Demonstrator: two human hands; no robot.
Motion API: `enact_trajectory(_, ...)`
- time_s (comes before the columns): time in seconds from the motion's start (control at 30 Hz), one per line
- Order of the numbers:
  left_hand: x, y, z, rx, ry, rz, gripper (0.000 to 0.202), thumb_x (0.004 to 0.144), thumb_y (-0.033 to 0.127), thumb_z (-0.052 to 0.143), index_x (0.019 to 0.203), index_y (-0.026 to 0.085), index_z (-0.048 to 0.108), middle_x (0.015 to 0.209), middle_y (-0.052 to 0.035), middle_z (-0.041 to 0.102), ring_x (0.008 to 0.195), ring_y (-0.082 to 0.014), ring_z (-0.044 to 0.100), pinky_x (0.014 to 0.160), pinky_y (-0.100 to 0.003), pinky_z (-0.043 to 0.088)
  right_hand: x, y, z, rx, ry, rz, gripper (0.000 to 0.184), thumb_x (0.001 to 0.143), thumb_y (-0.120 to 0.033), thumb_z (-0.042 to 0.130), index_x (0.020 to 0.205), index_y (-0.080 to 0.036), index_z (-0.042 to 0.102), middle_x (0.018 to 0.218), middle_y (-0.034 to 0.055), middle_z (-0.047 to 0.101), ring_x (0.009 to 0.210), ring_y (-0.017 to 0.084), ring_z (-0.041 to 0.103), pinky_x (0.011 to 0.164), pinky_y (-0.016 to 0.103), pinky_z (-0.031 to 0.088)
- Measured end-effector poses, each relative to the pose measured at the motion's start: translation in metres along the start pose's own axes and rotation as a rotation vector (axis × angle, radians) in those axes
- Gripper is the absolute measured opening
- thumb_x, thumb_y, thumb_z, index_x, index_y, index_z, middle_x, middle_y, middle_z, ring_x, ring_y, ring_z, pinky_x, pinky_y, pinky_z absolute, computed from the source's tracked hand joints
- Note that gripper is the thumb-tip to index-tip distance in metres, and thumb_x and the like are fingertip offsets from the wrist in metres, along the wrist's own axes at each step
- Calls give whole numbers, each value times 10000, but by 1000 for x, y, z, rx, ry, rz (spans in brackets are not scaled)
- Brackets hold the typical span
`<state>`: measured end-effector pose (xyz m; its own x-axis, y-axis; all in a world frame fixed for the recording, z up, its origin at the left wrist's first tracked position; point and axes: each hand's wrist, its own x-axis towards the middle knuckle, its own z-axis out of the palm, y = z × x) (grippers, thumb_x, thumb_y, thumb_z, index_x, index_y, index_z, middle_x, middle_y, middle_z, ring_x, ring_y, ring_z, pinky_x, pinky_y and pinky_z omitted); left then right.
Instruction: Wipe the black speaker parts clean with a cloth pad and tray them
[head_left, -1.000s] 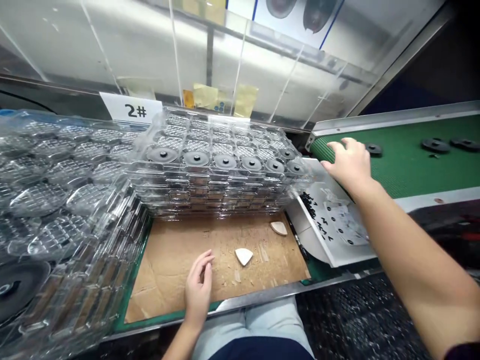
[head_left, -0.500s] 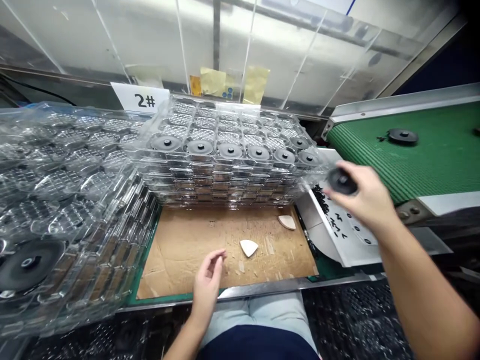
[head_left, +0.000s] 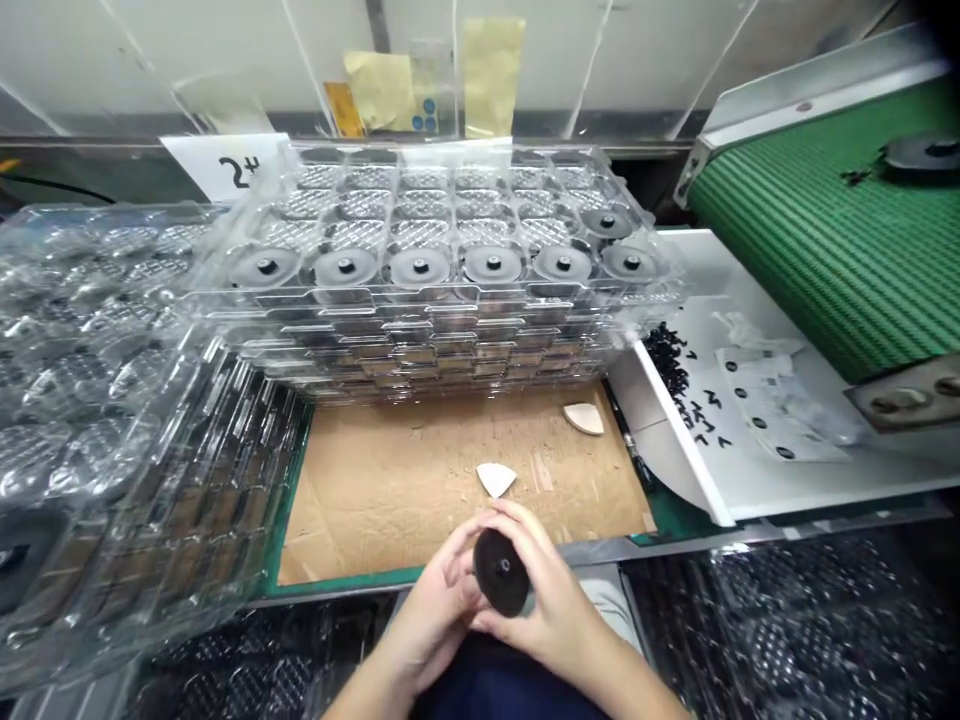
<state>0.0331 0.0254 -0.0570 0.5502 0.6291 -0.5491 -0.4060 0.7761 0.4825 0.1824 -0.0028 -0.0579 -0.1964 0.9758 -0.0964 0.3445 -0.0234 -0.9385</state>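
Note:
A black round disc [head_left: 502, 572] with a small raised hub at its centre is held tilted in front of my body. My right hand [head_left: 551, 590] is closed around its right side, fingers over the top edge and thumb below. My left hand [head_left: 442, 600] curls against the disc's left edge, some of its fingers hidden. Just beyond my fingertips a white rounded-triangular pad [head_left: 496, 478] lies on the cardboard sheet [head_left: 375, 500]. Behind the cardboard stands a stack of clear plastic trays [head_left: 420, 350]; its front row holds similar discs [head_left: 420, 267], with another disc [head_left: 607, 222] behind at the right.
More clear trays [head_left: 135, 370] are stacked at left. A second pad [head_left: 584, 418] lies on the cardboard's right. At right, a white bin [head_left: 690, 480] holds small black pieces [head_left: 667, 360]. Above it a green conveyor belt [head_left: 810, 230] carries a disc [head_left: 926, 155].
My right hand has brought the disc from beside the conveyor down and left to my body. My left hand has moved right to meet it. The view has shifted.

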Motion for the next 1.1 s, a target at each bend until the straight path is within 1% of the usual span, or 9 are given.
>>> enact_trajectory(0.13, -9, 3, -6, -13, 76, 48, 689, 506, 446, 835, 1136, 260, 629, 1125, -76, 647, 1080, -238, 576, 856, -261, 456, 11, -15, -1, -54, -163, 41, 735, 709, -407, 745, 1307, -132, 417, 1431, 197, 316, 1347, 296, 293, 1103, 446, 287)
enact_trajectory(0.27, -14, 11, -10, -79, 132, 107, 547, 644, 434, 765, 1139, 251, 624, 1132, -81, 654, 1025, -225, 608, 842, -287, 483, 27, -20, -10, -191, -340, -16, 1004, 629, -456, 804, 1430, -147, 284, 1486, 183, 244, 1373, 316, 229, 1106, 462, 275)
enact_trajectory(0.33, -16, 17, -12, -130, 141, 154, 492, 699, 429, 725, 1145, 257, 611, 1184, -81, 636, 1052, -246, 606, 894, -337, 478, 38, -9, -16, -264, -247, -53, 938, 681, -470, 762, 1439, -190, 286, 1438, 153, 334, 1300, 299, 370, 1054, 422, 370)
enact_trajectory(0.4, -16, 24, -15, -174, 131, 186, 491, 712, 420, 716, 1162, 273, 585, 1218, -77, 622, 1096, -277, 591, 960, -398, 447, 50, 11, -18, -350, -31, 2, 651, 840, -411, 605, 1407, -213, 356, 1283, 132, 468, 1063, 245, 571, 913, 384, 492)
enact_trajectory(0.5, -17, 31, -18, -223, 158, 210, 515, 744, 408, 691, 1215, 284, 525, 1219, -82, 623, 1110, -277, 589, 988, -415, 432, 66, 42, -14, -451, 181, 91, 369, 915, -306, 439, 1245, -182, 550, 1093, 127, 505, 837, 227, 607, 779, 422, 522)
enact_trajectory(0.63, -17, 34, -21, -246, 229, 253, 611, 736, 419, 698, 1281, 273, 463, 1256, -100, 597, 1141, -264, 571, 1026, -400, 404, 71, 63, 0, -496, 252, 38, 238, 895, -296, 479, 990, -177, 661, 1065, 122, 482, 963, 275, 548, 869, 458, 467)
enact_trajectory(0.8, -17, 35, -23, -264, 261, 283, 632, 684, 394, 750, 1250, 269, 497, 1226, -94, 617, 1138, -266, 572, 1009, -402, 427, 61, 67, 11, -518, 311, 1, 290, 906, -343, 476, 1071, -148, 614, 1183, 168, 430, 973, 278, 527, 884, 477, 442)
enact_trajectory(0.9, -17, 36, -22, -273, 277, 289, 653, 668, 393, 762, 1251, 253, 504, 1194, -93, 636, 1112, -254, 589, 970, -370, 462, 59, 66, 12, -498, 236, -60, 272, 921, -322, 464, 1049, -154, 636, 1097, 145, 542, 924, 252, 560, 843, 423, 455)
enact_trajectory(1.1, -18, 36, -12, -254, 263, 302, 658, 662, 364, 774, 1248, 201, 524, 1193, -102, 624, 1118, -243, 577, 960, -341, 468, 71, 18, -4, -415, 172, -101, 185, 890, -284, 537, 952, -190, 683, 742, 31, 647, 659, 181, 577, 648, 316, 446)
